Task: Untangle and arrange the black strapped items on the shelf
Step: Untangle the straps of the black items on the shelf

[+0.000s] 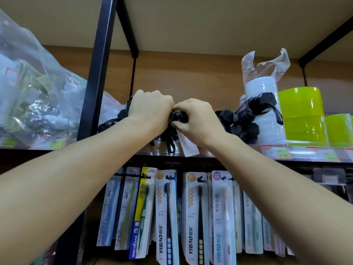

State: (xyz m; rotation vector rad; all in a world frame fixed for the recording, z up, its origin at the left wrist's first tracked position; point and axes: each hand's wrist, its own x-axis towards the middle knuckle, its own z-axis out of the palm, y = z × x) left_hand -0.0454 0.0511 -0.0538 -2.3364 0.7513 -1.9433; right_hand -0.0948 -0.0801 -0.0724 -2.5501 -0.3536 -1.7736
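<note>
Both my hands meet over a black strapped item (178, 116) at the middle of the upper shelf. My left hand (150, 108) is closed on its left side and my right hand (198, 119) grips its right side. Thin black straps (170, 145) and a white tag (188, 145) hang below my hands over the shelf edge (152, 151). More black straps (108, 123) trail out to the left. Several other black faceted items (246, 119) lie piled to the right, one leaning on a white cylinder. Most of the held item is hidden by my fingers.
A white wrapped cylinder (261, 90) and stacked lime-green tape rolls (303, 115) stand at the right. A clear plastic bag of goods (32, 88) fills the left bay beyond a black upright post (99, 66). Packaged toothbrushes (168, 213) hang below the shelf.
</note>
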